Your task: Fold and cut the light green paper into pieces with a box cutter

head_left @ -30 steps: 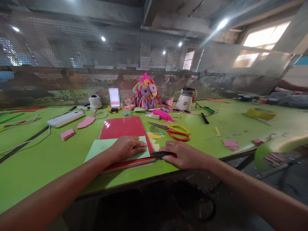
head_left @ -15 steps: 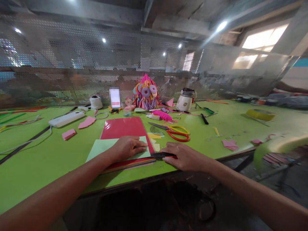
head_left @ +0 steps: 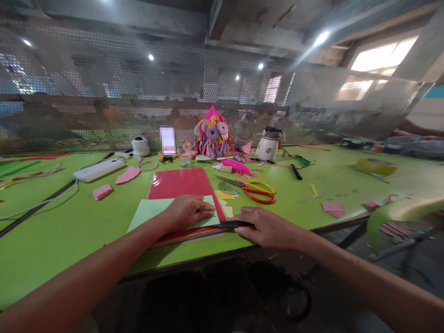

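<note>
My left hand [head_left: 190, 210] lies with its fingers stretched out on a light green sheet of paper [head_left: 147, 213], pressing it flat. Under that sheet is a red sheet in a glossy cover [head_left: 180, 181], on a stack of coloured sheets [head_left: 189, 236] whose edges show at the front. My right hand [head_left: 262, 226] is closed round a slim black-and-red tool [head_left: 231, 224], its exact kind unclear. The tool's far end meets the lower right corner of the paper. Beyond it lie scissors [head_left: 258, 192] with red and yellow handles, and a clear protractor [head_left: 227, 187].
The green table [head_left: 86, 231] has its front edge close to me. At the back stand a phone [head_left: 168, 140], a colourful tasselled ornament [head_left: 212, 134] and a white jug [head_left: 268, 144]. Pink thread [head_left: 236, 166], a white power strip [head_left: 99, 170] and pink paper pieces [head_left: 127, 175] lie about.
The view has shifted slightly. Both hands, the paper and the tool keep nearly the same places relative to each other.
</note>
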Demonstrator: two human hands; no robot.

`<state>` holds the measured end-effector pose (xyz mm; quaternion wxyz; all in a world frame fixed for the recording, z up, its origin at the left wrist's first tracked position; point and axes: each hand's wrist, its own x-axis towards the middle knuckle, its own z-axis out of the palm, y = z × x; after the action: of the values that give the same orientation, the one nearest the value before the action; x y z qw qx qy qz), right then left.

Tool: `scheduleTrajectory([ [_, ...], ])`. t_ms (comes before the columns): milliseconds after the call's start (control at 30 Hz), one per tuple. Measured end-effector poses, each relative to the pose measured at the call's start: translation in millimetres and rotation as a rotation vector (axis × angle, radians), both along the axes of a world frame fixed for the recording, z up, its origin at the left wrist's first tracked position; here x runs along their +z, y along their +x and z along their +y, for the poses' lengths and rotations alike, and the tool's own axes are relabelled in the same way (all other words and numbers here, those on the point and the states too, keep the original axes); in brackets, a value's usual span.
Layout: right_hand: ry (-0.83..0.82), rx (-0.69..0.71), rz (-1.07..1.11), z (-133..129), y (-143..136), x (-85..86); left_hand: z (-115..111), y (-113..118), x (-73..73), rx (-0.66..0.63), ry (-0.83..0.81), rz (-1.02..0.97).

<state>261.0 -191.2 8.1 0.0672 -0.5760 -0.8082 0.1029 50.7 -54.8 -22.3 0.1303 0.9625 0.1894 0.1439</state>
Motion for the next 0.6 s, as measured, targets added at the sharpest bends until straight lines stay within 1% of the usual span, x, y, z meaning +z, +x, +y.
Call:
scheduleTrajectory([
  [167, -0.004, 0.024, 0.009, 7, -8, -1.0, 0, 0, -0.3, 0.005, -0.023, -0.001],
  [367, 0.026, -0.009, -0.004, 3, -9, -4.0, 2, 0, -2.8, 0.000, -0.022, -0.022],
  [600, 0.019, -0.046, -0.040, 4, -17, 0.6, 2, 0, -2.4, 0.010, -0.010, -0.030],
])
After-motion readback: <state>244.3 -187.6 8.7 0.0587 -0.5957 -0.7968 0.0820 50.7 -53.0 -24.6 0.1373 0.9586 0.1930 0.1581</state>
